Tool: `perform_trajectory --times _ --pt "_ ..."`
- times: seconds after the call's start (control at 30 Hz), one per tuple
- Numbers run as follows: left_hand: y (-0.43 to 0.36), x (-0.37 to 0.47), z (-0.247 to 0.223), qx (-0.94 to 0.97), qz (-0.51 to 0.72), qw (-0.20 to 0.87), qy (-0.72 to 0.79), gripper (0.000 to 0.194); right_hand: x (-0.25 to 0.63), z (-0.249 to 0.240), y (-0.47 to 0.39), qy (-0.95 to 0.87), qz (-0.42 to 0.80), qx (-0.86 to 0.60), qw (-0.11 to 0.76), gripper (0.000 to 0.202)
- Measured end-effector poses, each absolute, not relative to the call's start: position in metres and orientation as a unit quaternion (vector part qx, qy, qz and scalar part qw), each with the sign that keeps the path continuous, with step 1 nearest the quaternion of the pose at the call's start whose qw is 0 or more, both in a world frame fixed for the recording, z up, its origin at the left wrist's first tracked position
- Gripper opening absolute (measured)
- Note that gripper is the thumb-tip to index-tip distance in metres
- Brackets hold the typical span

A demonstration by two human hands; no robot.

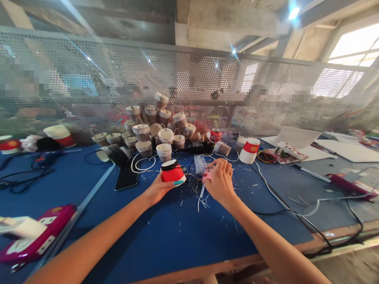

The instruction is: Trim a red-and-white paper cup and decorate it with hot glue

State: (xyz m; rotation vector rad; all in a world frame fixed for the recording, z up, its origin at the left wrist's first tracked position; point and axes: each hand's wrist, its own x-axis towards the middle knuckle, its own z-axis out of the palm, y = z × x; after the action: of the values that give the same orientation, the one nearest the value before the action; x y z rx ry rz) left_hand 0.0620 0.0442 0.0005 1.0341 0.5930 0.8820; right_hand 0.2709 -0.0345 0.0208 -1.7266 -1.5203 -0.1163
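Observation:
My left hand (161, 189) is closed around a red paper cup (173, 174) with a white rim, its narrow end up. Black cord is wound about the cup's top edge. A teal nail shows on the thumb against the red side. To the right, my right hand (221, 179) has its fingers bent together at a small pink thing (207, 174), whose kind I cannot make out. A thin white stick (202, 191) points down below it. Just behind lies a bundle of clear plastic (200, 163).
Small pail-like cups (166, 136) with handles are piled at the back. Nearby stand a Coca-Cola can (215, 135) and red-and-white cups (249, 150). A phone (126, 178), magenta power strip (44, 232), cables and white scraps lie on the blue table (166, 244). Perforated screen (195, 75) behind.

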Motion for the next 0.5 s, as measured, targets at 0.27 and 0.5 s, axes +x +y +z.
perform_trajectory --times 0.27,0.5 --pt "0.042 0.068 0.000 0.505 0.426 0.694 0.286 0.055 0.283 0.021 -0.036 -0.584 -0.025 -0.805 0.101 0.051" --pt "0.046 0.063 -0.003 0.475 0.412 0.735 0.254 0.042 0.292 0.027 -0.032 -0.567 -0.002 -0.810 0.149 0.024"
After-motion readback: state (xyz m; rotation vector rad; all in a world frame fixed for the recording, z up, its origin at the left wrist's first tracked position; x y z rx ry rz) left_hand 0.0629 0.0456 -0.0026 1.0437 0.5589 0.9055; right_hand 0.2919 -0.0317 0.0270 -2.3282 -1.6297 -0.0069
